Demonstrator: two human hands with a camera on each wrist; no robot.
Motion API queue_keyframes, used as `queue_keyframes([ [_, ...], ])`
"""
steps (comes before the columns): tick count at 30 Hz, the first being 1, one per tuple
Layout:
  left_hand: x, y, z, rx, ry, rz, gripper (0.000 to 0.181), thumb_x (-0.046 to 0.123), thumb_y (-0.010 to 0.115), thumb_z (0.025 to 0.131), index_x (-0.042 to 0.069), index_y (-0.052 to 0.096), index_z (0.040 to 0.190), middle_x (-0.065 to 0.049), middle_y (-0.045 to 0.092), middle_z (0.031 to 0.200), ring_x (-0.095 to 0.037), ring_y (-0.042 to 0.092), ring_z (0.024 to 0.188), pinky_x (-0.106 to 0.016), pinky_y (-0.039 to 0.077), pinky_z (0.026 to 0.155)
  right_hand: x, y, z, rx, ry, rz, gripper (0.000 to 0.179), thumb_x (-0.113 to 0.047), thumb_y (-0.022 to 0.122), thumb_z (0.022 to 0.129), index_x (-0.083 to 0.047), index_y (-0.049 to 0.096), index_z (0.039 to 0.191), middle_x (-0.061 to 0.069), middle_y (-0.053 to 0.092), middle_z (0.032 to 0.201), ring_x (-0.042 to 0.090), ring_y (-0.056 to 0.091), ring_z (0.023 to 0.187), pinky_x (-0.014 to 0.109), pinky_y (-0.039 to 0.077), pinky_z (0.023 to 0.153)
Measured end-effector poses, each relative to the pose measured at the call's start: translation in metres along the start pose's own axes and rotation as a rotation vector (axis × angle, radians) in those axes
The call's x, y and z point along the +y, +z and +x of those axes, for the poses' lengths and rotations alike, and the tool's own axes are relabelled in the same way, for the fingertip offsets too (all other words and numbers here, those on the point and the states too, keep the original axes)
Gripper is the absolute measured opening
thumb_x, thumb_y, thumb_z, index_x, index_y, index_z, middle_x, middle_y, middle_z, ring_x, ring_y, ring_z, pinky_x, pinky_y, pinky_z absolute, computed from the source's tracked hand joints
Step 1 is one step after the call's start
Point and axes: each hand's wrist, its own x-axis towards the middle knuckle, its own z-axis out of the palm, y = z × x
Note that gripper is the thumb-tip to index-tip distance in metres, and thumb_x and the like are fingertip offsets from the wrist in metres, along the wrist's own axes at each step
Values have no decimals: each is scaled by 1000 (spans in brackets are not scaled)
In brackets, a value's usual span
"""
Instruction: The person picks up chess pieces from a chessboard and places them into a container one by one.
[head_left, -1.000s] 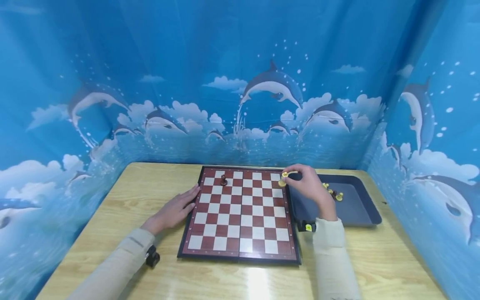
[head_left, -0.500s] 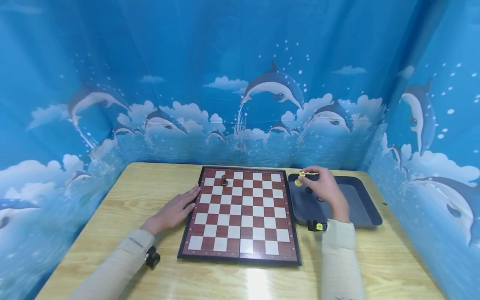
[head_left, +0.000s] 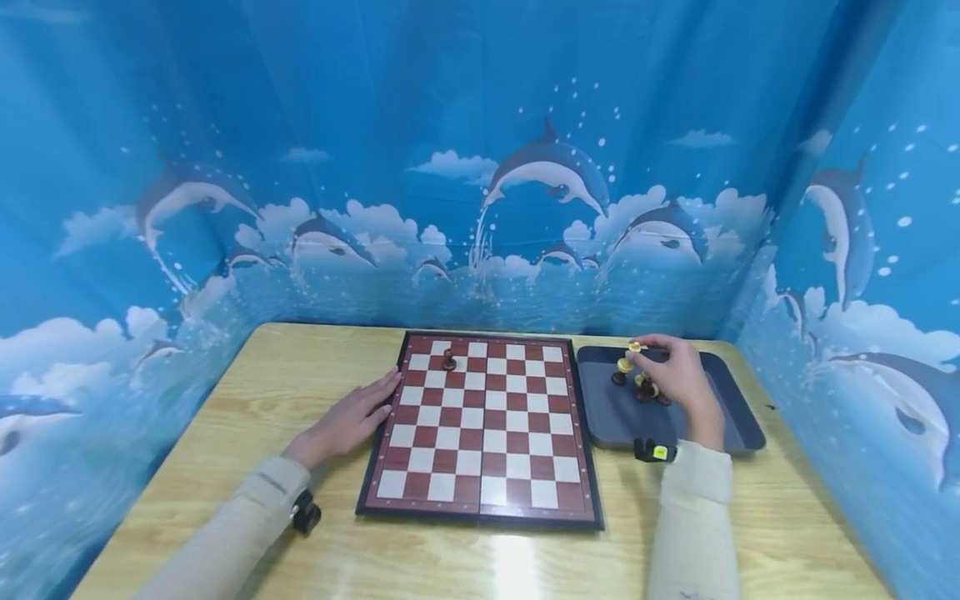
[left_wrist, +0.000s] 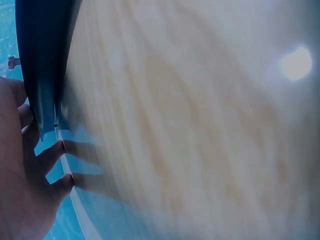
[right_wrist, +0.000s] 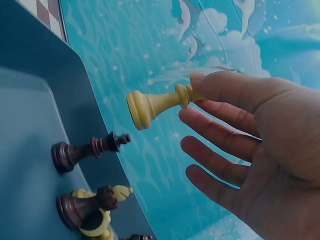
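My right hand [head_left: 675, 379] pinches a pale yellow chess piece [right_wrist: 161, 104] by its top end, between thumb and forefinger. The fingers hide the piece's head; its round base points away from the hand. It hangs above the dark grey tray [head_left: 600, 421]. In the right wrist view a dark king [right_wrist: 82, 152] stands in the tray, near a dark rook [right_wrist: 82, 207] and a yellow bishop [right_wrist: 121, 192]. My left hand [head_left: 348, 421] rests with extended fingers at the left edge of the chessboard [head_left: 480, 512]. One dark chess piece [head_left: 448, 361] stands near the board's far left corner.
Board and tray lie side by side on a light wooden table [head_left: 300, 367], the tray to the right. A blue dolphin curtain [head_left: 480, 167] encloses the table's back and sides. Part of another dark piece [right_wrist: 136, 237] shows at the bottom of the right wrist view.
My right hand has moved right, carrying the yellow chess piece from the board's far right corner to above the tray. The left hand and the dark piece on the board have stayed put.
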Motion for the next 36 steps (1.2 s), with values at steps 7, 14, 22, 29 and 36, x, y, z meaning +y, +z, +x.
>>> queue_keyframes([
  [7,0,-1,-1,5,-1,-7,56,28,39,111,6,24,161,-14,21,168,-42,29,151,-66,22,121,7,-3,-1,31,-20,-49,43,-31,63,102,0,65,131,26,65,130,41,63,111,50,53,85],
  [14,-1,0,-1,4,5,2,56,28,38,111,6,25,161,-15,21,168,-42,28,151,-66,22,121,14,-6,-5,56,-11,-51,43,-30,63,102,1,64,133,28,62,134,43,62,113,57,55,86],
  [22,2,-1,-1,16,10,-4,56,27,38,111,3,26,160,-18,22,167,-44,30,150,-68,23,120,14,-7,-7,74,-31,-50,43,-31,62,103,1,65,132,28,62,134,43,63,112,51,55,82],
  [29,2,-2,-2,10,1,-9,55,26,39,111,4,26,160,-17,22,168,-43,29,150,-68,22,120,11,-8,-7,71,-19,-39,44,-32,61,103,0,64,133,28,61,135,45,61,116,58,54,87],
  [36,3,-2,-3,27,14,-12,55,25,40,110,3,29,159,-19,25,166,-46,31,148,-70,24,118,6,-10,-11,75,25,-18,48,-38,57,104,-2,63,135,28,55,142,43,61,113,46,55,78],
])
